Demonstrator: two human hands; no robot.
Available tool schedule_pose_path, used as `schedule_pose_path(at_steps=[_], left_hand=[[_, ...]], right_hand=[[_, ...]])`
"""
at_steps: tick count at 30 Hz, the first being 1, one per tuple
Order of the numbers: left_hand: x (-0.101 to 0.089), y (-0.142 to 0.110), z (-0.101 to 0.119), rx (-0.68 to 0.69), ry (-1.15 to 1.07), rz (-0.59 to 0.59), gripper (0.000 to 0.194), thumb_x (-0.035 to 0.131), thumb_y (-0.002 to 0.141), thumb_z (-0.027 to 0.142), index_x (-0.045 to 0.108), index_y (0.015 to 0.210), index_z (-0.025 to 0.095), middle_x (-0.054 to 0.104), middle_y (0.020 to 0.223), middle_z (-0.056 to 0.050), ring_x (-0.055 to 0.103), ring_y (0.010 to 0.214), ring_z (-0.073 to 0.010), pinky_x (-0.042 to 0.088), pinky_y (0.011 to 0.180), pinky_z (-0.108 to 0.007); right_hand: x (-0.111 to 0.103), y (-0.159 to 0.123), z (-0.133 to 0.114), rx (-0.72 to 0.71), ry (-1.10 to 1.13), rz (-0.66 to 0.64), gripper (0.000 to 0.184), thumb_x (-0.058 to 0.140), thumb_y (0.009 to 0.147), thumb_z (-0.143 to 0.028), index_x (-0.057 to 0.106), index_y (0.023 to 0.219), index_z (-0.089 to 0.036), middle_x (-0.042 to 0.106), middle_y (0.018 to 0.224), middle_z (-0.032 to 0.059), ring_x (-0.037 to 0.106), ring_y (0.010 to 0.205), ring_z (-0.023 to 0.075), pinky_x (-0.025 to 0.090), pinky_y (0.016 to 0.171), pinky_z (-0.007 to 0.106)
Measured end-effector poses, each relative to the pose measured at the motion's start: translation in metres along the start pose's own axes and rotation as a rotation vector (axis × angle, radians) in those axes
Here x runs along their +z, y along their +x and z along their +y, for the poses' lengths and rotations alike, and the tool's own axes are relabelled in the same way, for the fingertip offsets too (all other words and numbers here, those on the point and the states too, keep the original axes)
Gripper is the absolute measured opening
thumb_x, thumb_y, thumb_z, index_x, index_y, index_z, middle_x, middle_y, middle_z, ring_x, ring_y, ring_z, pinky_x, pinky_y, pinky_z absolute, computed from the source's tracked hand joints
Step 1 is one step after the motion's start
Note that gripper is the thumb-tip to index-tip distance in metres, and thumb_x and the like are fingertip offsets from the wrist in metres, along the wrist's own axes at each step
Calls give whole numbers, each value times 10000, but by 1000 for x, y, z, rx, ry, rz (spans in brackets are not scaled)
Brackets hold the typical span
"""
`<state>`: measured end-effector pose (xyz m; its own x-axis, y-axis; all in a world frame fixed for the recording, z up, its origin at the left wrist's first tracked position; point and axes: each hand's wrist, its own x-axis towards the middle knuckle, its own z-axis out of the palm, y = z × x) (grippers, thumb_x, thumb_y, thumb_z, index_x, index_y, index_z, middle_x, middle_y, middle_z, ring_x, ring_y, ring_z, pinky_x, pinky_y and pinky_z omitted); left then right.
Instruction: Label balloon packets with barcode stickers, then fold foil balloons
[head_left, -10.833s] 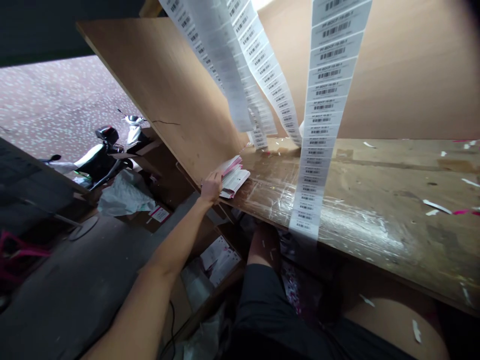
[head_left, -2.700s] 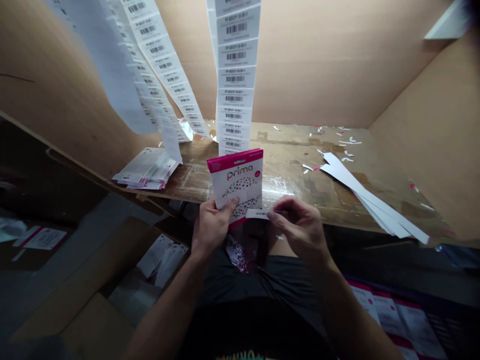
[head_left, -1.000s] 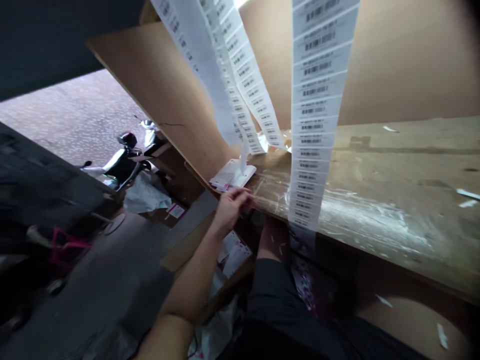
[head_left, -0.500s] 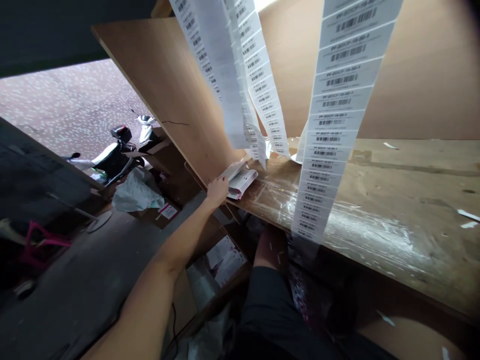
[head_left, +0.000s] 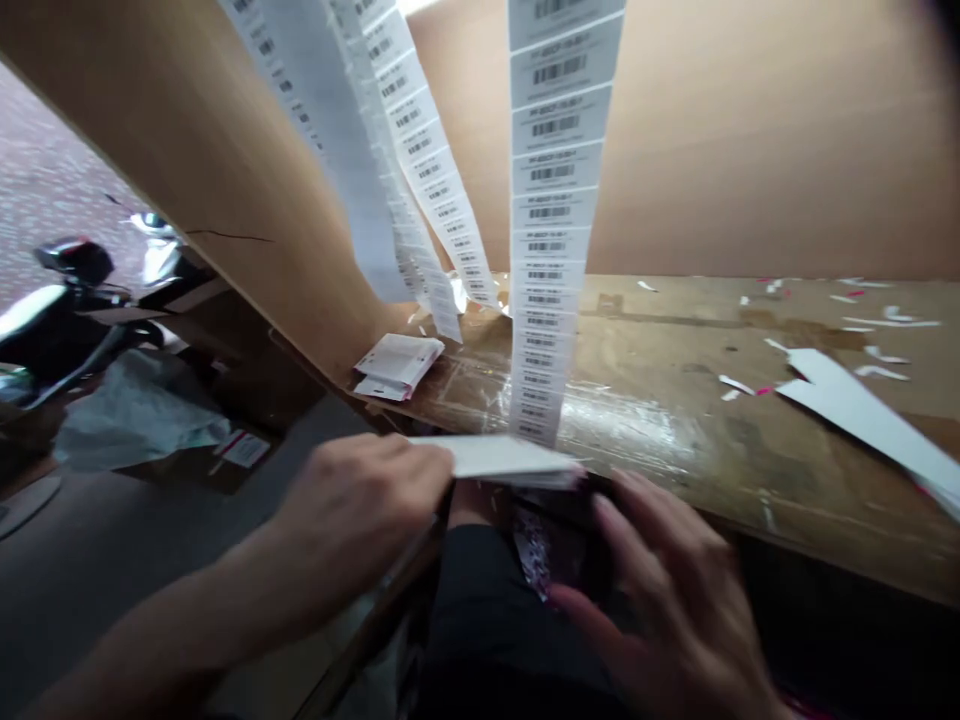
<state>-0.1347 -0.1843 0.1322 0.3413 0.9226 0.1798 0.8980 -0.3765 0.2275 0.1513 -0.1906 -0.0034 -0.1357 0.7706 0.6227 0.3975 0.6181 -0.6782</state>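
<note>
My left hand (head_left: pixel 382 480) is closed on the left end of a thin stack of white cards (head_left: pixel 502 460), held above my lap at the table's front edge. My right hand (head_left: pixel 664 580) is just right of the stack, fingers and thumb apart, with a gap between them and the cards. Another small pile of white cards (head_left: pixel 401 362) lies on the table's left front corner. Behind the held stack, a strip of barcode labels (head_left: pixel 551 270) hangs down over the table edge. The print on the held cards is blurred.
More label strips (head_left: pixel 442 190) hang at the back left, beside a wooden side panel (head_left: pixel 225 190). White card pieces (head_left: pixel 870 410) and paper scraps (head_left: pixel 892 318) lie on the wooden table (head_left: pixel 675 400). A plastic bag (head_left: pixel 139 410) and a scooter (head_left: pixel 67 310) are at left.
My left hand has moved right and toward me from the pile at the corner, bringing a stack of cards along. My right hand has come into view. The view has turned right.
</note>
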Motion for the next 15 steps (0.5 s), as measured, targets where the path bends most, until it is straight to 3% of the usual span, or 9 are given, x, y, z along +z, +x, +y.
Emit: schedule_pose_path(at_steps=[2,4,5,7,8,9,10,12,15], left_hand=[[15,22,29,241,-40,-134,127,640,876,204,719,807,276,737,754,-49,682,718,-250,488,712,-354],[27,49,43,290,-208,-5,108,669,881,197,736,891,280,754,814,-45,715,820,-265,519,807,-375],[35,63,46,263,-331,115,125,711,873,230,743,981,283,768,894,-49,724,919,-283,530,863,-388],[60,94,45,177,-623,332,421,826,806,304,697,1206,274,759,1111,-70,685,1139,-315,534,962,-403],[79,109,44,149,-784,383,586,877,755,326,651,1291,260,737,1196,-84,655,1207,-326,537,984,-404],[103,124,45,152,-945,359,716,912,714,335,603,1354,246,714,1262,-97,640,1238,-329,539,997,-402],[129,138,47,188,-1102,257,767,913,715,347,565,1389,232,703,1287,-107,648,1224,-323,547,988,-401],[184,160,55,226,-1340,69,633,847,795,407,591,1321,164,735,1195,-137,688,1127,-318,574,929,-412],[247,178,67,150,-1455,46,548,793,841,457,625,1248,131,764,1103,-141,700,1066,-303,577,931,-429]], right_hand=[[10,20,4,-40,-53,-172,368,732,926,-251,701,1287,-313,739,1198,83,682,1120,323,545,1010,511],[8,39,18,-9,-7,-285,256,598,996,-200,731,1199,-280,769,1016,53,721,893,245,594,856,415],[2,47,29,40,50,-274,221,584,1007,-210,745,1146,-268,768,948,35,712,810,216,598,788,372],[-17,54,57,177,198,-114,154,655,982,-295,756,1088,-247,772,919,24,707,771,202,604,738,341],[-26,55,73,246,284,-8,182,709,947,-341,756,1091,-239,780,943,28,718,795,213,613,750,352],[-35,53,90,313,376,70,246,758,908,-381,753,1104,-233,787,982,36,732,841,231,622,781,374],[-41,51,108,374,462,120,312,801,865,-417,752,1107,-226,791,1016,47,741,889,253,627,818,403],[-46,47,140,466,578,141,416,869,772,-488,755,1062,-212,797,1019,64,747,922,285,625,858,451],[-45,49,167,528,578,80,490,876,718,-574,750,1001,-195,797,1006,85,742,923,307,613,870,487]])
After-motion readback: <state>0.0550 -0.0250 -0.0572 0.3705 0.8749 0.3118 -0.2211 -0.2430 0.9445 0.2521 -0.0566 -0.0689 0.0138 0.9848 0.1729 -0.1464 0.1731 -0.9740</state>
